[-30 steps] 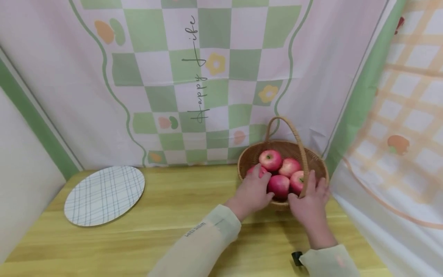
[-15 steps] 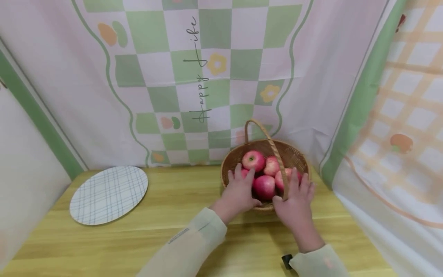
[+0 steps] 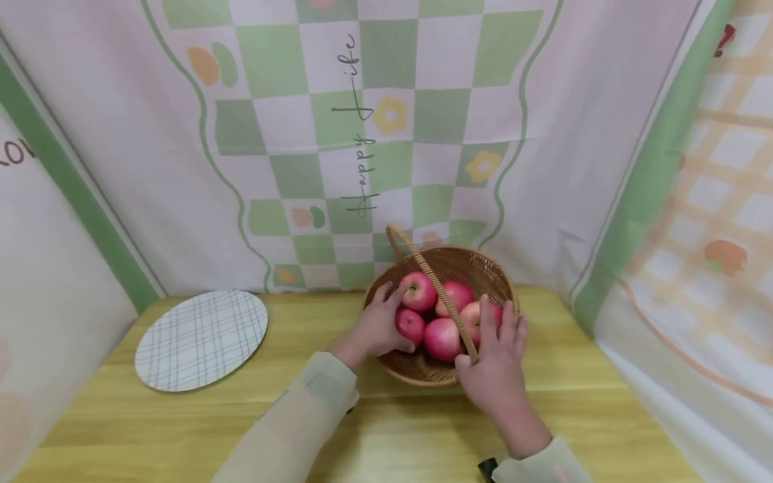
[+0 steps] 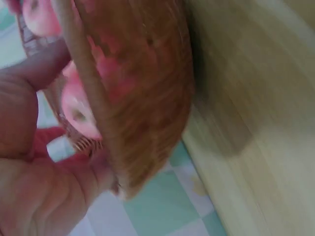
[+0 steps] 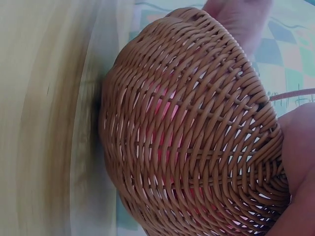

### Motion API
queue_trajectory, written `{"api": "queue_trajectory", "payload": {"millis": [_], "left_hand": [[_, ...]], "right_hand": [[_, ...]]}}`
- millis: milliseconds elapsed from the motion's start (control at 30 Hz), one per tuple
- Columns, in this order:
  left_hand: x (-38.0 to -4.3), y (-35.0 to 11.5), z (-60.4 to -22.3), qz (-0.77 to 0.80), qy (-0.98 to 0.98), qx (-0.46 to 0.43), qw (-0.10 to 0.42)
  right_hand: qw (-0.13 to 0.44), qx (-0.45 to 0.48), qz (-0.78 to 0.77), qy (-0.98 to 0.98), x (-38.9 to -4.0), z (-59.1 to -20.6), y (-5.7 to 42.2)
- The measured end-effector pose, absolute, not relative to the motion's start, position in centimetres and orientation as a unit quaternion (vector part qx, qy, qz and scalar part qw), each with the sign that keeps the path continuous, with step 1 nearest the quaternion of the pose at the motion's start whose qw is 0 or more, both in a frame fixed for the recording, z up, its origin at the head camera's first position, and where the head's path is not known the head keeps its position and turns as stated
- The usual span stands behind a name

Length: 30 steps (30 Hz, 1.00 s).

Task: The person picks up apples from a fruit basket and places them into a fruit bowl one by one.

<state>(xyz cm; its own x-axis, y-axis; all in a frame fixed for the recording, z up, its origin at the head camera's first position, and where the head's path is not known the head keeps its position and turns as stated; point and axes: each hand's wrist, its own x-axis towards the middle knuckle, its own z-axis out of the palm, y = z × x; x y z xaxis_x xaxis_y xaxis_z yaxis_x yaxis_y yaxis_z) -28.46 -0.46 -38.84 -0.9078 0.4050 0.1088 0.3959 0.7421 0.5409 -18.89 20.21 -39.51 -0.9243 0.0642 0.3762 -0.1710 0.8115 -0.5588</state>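
Low and just right of the middle, five round red apples (image 3: 443, 339) sit in a round brown woven basket (image 3: 492, 275). The left hand (image 3: 380, 327), partly curled, holds the basket's left side; the right hand (image 3: 496, 365), partly curled too, holds its right side. A round white blue-lined plate (image 3: 202, 341) lies lower left.

Basket (image 3: 483, 268): brown open-weave wicker, mouth faced up, over the counter (image 3: 151, 429), base contact unclear | Handle (image 3: 443, 295): paler, wrapped, stood raised, slanted across the mouth, far left to near right | Apples (image 3: 443, 339): five showed inside, red-pink with paler patches, clustered close
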Motion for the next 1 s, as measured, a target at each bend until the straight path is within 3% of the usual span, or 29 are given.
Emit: {"api": "queue_trajectory", "payload": {"millis": [367, 733, 1000], "left_hand": [[-29.0, -1.2, -39.3, 0.323, 0.919, 0.215, 0.065], [-29.4, -1.2, -40.1, 0.261, 0.925, 0.266, 0.077], [-29.1, -1.1, -40.5, 0.268, 0.93, 0.242, 0.071]], "right_hand": [[0.216, 0.043, 0.307, -0.926, -18.9, -40.0, 20.2], [0.217, 0.048, 0.3, -0.928, -19.1, -40.1, 20.0], [0.228, 0.055, 0.295, -0.926, -19.0, -40.3, 20.0]]}}
